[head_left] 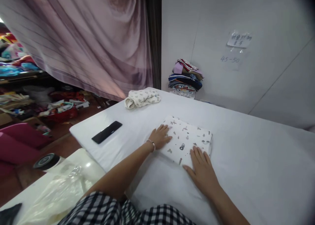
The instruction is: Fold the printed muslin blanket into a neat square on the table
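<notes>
A white cloth with small grey and brown prints lies folded into a flat rectangle on the white-covered table. My left hand rests on its left edge, fingers stretched out. On the near right corner lies my right hand, its fingers spread flat over the fabric. Neither hand grips anything. Farther back, a rolled cloth with a similar print sits near the table's far left corner.
A black phone lies on the table's left side. Lower left, a side table holds a clear plastic bag and a dark-lidded jar. Folded clothes are stacked behind the table by the wall. A pink curtain hangs at the left.
</notes>
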Available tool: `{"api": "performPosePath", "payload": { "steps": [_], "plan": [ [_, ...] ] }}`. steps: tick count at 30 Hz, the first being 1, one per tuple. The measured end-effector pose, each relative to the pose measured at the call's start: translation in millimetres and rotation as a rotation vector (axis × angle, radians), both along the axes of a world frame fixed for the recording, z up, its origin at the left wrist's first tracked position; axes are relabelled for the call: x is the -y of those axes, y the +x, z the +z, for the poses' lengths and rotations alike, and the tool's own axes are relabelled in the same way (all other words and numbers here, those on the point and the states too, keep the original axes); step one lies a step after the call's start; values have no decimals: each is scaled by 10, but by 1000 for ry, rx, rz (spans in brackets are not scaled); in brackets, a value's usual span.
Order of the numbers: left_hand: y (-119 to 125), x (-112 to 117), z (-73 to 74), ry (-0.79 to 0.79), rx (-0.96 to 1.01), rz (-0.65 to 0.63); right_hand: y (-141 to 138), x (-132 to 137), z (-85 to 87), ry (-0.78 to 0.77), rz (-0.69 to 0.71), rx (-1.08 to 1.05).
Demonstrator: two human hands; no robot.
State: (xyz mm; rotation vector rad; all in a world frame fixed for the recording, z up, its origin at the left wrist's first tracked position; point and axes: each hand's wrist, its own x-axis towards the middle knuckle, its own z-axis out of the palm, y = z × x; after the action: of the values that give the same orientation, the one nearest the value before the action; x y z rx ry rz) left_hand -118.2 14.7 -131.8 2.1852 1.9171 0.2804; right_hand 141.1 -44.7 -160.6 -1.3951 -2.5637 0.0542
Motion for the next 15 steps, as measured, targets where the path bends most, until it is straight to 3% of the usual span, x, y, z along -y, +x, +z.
{"api": "performPosePath", "payload": {
  "steps": [5, 11, 15],
  "plan": [
    [-38, -89, -46, -2, 173, 131, -10, -1, 21, -42, -11, 8],
    [-189, -143, 68, -121, 231, 403, 35, -10, 72, -111, -15, -20],
    [-292, -140, 120, -239, 295, 387, 101, -59, 97, -131, -94, -112]
  ]
}}
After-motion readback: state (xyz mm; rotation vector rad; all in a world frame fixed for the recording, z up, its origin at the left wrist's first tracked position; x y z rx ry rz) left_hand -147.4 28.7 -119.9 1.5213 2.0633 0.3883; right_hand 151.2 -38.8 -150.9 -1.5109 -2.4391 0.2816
